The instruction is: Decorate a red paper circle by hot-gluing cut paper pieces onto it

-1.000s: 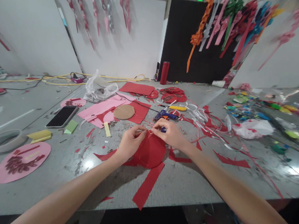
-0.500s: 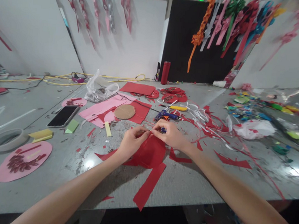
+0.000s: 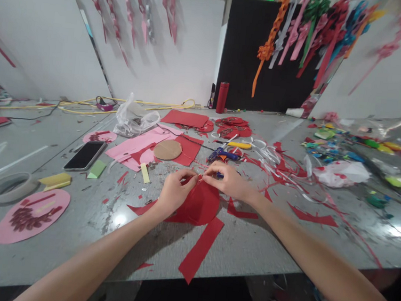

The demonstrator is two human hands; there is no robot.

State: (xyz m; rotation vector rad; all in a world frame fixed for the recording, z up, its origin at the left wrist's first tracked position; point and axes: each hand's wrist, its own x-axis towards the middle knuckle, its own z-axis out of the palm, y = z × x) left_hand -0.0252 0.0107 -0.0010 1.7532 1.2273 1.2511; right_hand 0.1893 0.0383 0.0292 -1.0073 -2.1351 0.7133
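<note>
My left hand [image 3: 177,191] and my right hand [image 3: 231,181] are close together, both pinching a thin red string [image 3: 200,177]. Fingertips cover most of the string between them. Right below lies a red round piece [image 3: 202,206], flat on the table, its upper edge under my hands. A red strip [image 3: 200,252] extends from near its lower edge toward the table front. Just beyond my right hand sits a blue glue gun [image 3: 224,154], partly hidden by the fingers.
Round cardboard [image 3: 168,150] rests on pink and red sheets. Leftward are a phone [image 3: 84,155], a tape roll [image 3: 10,187] and a pink disc [image 3: 55,200] with dark red pieces. White ribbon [image 3: 264,152] and red scraps [image 3: 313,215] litter the right. A red flask [image 3: 222,98] stands behind.
Both hands stay pinched over the red round piece, with a slight shift of the left fingers. The round piece has moved slightly left; the strand between the fingertips looks shorter.
</note>
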